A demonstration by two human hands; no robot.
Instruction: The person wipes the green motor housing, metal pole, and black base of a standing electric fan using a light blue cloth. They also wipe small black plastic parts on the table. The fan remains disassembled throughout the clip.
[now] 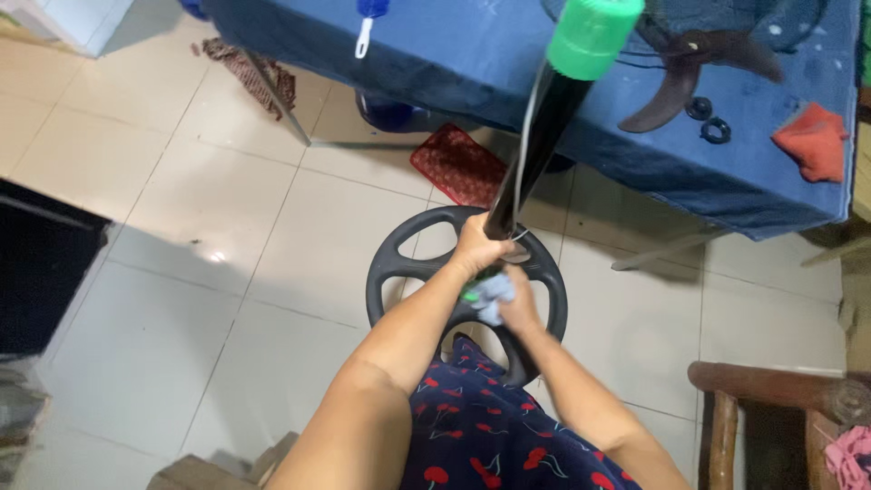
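Note:
A black fan stand pole (pixel 544 136) with a green collar on top (pixel 594 34) rises from a round dark grey spoked base (pixel 390 263) standing on the tiled floor. My left hand (pixel 476 247) grips the pole low down, just above the base. My right hand (pixel 517 304) holds a pale blue cloth (pixel 492 292) pressed against the bottom of the pole. A thin white cord (pixel 524 136) runs down along the pole.
A table under a blue cloth (pixel 472 54) stands behind, carrying a dark fan blade (pixel 699 68), black rings (pixel 708 120), an orange rag (pixel 814 138) and a fan grille. A red mat (pixel 456 165) lies on the floor. A wooden chair arm (pixel 771 386) is at right.

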